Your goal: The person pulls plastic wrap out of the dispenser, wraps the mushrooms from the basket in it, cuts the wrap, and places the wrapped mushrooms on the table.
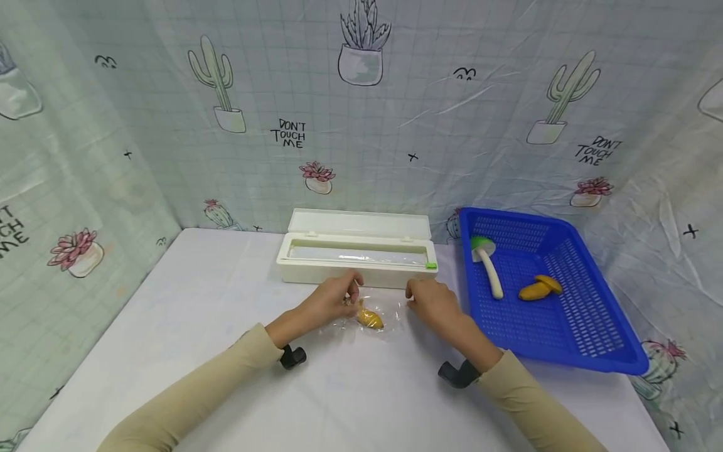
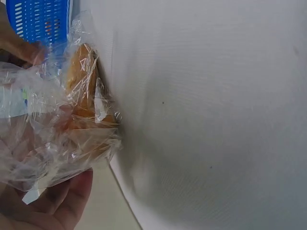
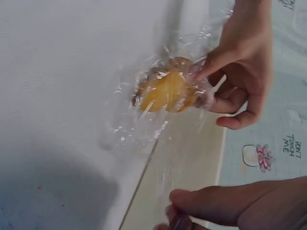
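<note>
A yellow-brown mushroom (image 1: 370,318) lies low over the white table, loosely wrapped in clear cling film (image 1: 392,311). My left hand (image 1: 330,301) pinches the film at the mushroom's left end between thumb and fingers. On the other side, my right hand (image 1: 435,306) pinches the film's right edge, and a thin stretch of film spans from it to the mushroom (image 3: 165,91) in the right wrist view. Crumpled film partly covers the mushroom (image 2: 81,74) in the left wrist view. Just behind both hands stands a white cling film dispenser (image 1: 357,274) with its lid raised.
A blue plastic basket (image 1: 565,358) stands right of my right hand. Inside lie a green-capped mushroom (image 1: 492,276) with a white stem and another yellow-brown mushroom (image 1: 536,289). A small green cutter slider (image 1: 431,265) sits at the dispenser's right end. Cactus-print cloth (image 1: 361,138) hangs behind the table.
</note>
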`<state>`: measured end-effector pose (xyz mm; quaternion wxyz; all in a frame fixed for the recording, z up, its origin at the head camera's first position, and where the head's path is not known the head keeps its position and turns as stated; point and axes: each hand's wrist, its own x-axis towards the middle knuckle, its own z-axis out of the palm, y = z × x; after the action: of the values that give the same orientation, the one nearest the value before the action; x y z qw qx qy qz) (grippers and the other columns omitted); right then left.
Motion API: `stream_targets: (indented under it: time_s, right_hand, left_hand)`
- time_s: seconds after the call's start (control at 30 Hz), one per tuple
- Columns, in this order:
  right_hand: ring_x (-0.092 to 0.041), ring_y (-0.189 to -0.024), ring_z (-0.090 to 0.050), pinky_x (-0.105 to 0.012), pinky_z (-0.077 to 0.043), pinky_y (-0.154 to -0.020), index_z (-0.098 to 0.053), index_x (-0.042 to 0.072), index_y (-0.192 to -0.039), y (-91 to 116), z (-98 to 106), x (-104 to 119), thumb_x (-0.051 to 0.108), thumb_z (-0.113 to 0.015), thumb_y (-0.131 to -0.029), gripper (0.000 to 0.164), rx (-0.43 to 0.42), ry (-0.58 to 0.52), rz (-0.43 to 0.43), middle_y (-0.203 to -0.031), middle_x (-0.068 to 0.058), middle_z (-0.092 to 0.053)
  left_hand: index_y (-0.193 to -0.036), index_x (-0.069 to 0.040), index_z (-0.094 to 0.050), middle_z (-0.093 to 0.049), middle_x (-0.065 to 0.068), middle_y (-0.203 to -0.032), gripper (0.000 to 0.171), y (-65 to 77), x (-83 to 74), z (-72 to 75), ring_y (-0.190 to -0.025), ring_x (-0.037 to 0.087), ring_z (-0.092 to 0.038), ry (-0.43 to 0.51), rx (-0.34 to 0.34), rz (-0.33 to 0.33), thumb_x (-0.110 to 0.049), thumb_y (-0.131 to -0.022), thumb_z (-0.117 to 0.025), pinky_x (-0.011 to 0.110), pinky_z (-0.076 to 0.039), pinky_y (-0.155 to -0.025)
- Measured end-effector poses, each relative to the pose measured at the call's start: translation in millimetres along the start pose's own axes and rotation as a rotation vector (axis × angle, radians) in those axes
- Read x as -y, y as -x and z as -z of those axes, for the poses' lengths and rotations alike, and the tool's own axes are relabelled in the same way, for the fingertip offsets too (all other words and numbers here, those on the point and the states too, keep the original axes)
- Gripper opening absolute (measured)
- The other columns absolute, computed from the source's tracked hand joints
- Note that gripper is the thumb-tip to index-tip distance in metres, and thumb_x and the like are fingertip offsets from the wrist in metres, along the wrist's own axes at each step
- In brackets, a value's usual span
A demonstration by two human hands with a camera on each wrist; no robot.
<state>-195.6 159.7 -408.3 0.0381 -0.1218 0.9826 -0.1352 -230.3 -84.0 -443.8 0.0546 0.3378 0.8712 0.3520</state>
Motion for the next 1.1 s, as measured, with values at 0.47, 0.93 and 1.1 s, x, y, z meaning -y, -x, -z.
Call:
stream_targets:
  time_s: [0.47, 0.93, 1.1]
  right_hand:
    - [-0.011, -0.086, -0.069, -0.021, -0.057, -0.075, -0.073, 0.006, -0.093, 8.0, -35.4, 38.7, 0.009, -0.073, -0.094, 0.003, 0.051, -0.528, 0.398, -0.091, 0.001, -0.073]
    - [-0.017, -0.103, -0.071, -0.026, -0.057, -0.085, -0.074, 0.007, -0.121, 10.5, -16.7, 17.8, -0.004, -0.063, -0.097, 0.029, 0.187, -0.352, 0.608, -0.115, -0.004, -0.075]
    - [-0.022, -0.097, -0.071, -0.026, -0.059, -0.077, -0.072, 0.006, -0.119, 6.6, -13.7, 9.2, 0.000, -0.065, -0.097, 0.024, 0.111, -0.417, 0.487, -0.113, -0.008, -0.073]
  left_hand:
    - [-0.118, 0.000, -0.065, -0.063, -0.003, -0.081, 0.038, -4.5, 3.2, 2.5, -0.074, 0.009, -0.057, -0.081, 0.020, -0.002, 0.003, -0.083, -0.080, 0.021, -0.049, -0.068]
    - [-0.082, -0.012, -0.077, -0.062, -0.002, -0.084, 0.010, 8.2, 2.6, 5.0, -0.080, 0.014, -0.057, -0.290, 0.044, -0.162, -0.007, -0.080, -0.085, 0.024, -0.050, -0.073]
    - [-0.100, -0.007, -0.080, -0.062, 0.003, -0.097, 0.011, 17.1, 0.5, 11.3, -0.088, 0.016, -0.057, -0.344, 0.104, -0.238, -0.005, -0.089, -0.076, 0.026, -0.053, -0.077]
